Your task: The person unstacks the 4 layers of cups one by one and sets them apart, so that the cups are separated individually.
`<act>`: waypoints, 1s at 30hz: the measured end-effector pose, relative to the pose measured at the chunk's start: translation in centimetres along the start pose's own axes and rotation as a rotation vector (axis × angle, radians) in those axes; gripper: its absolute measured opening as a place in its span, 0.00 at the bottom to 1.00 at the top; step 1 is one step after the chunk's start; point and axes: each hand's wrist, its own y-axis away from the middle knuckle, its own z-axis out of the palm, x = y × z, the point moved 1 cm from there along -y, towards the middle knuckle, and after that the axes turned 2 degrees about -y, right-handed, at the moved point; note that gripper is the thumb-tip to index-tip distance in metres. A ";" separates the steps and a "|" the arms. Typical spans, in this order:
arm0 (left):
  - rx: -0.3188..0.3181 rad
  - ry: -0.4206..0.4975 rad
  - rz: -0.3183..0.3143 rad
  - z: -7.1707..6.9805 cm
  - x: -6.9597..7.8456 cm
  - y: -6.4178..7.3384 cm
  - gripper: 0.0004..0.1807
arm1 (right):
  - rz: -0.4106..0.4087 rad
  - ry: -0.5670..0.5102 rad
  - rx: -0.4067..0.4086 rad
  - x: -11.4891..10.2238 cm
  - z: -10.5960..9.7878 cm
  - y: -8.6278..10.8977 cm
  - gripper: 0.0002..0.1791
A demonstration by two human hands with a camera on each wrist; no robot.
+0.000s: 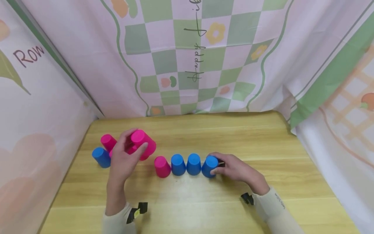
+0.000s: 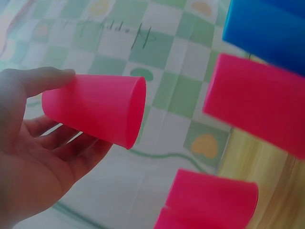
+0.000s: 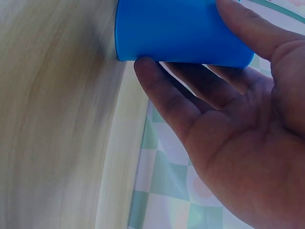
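Note:
My left hand (image 1: 122, 161) grips an upside-down pink cup (image 1: 144, 144), thumb on one side and fingers on the other. In the left wrist view that pink cup (image 2: 95, 105) is held off the table. Beneath and behind this hand stand a pink cup (image 1: 108, 142), a blue cup (image 1: 101, 157) and more pink, partly hidden. At the right end of a row of inverted cups, my right hand (image 1: 233, 166) holds a blue cup (image 1: 209, 166) between thumb and fingers. Left of it stand a blue cup (image 1: 193, 164), another blue cup (image 1: 178, 165) and a pink cup (image 1: 162, 167).
A wooden table (image 1: 187, 208) carries all the cups. Printed cloth (image 1: 190, 65) hangs along its back edge, with more cloth at the left and right sides. A dark strap piece (image 1: 137, 213) sticks out from the left sleeve.

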 end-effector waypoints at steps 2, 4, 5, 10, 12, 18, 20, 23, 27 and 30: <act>0.020 -0.017 -0.014 -0.5 -0.3 0.0 0.31 | -0.006 0.003 0.002 0.0 0.0 0.0 0.19; 0.036 -0.051 -0.038 -1.0 -0.5 0.0 0.32 | -0.008 0.001 -0.001 -0.1 -0.1 0.0 0.19; 0.038 -0.068 -0.055 -1.2 -0.7 0.0 0.32 | -0.008 0.001 -0.002 -0.1 -0.1 0.0 0.19; -0.010 -0.154 -0.146 -2.3 -1.3 0.0 0.34 | -0.009 -0.001 -0.003 -0.1 -0.1 0.0 0.19; -0.046 -0.181 -0.158 -2.7 -1.4 0.0 0.34 | -0.010 -0.002 -0.003 -0.1 -0.1 0.0 0.19; -0.181 -0.263 -0.177 -3.9 -2.1 0.2 0.31 | 0.001 -0.001 -0.001 -0.1 -0.1 0.0 0.20; -0.227 -0.293 -0.216 -4.2 -2.4 0.2 0.31 | 0.007 -0.004 -0.001 0.0 -0.1 0.0 0.20; -0.285 -0.347 -0.285 -4.4 -2.7 0.2 0.31 | 0.004 -0.011 -0.003 0.0 -0.1 0.0 0.19; -0.337 -0.401 -0.356 -4.5 -3.1 0.2 0.32 | -0.013 -0.006 -0.004 0.0 -0.1 0.0 0.19; -0.354 -0.413 -0.382 -4.4 -3.5 0.2 0.31 | -0.024 0.005 -0.004 0.1 -0.1 -0.1 0.18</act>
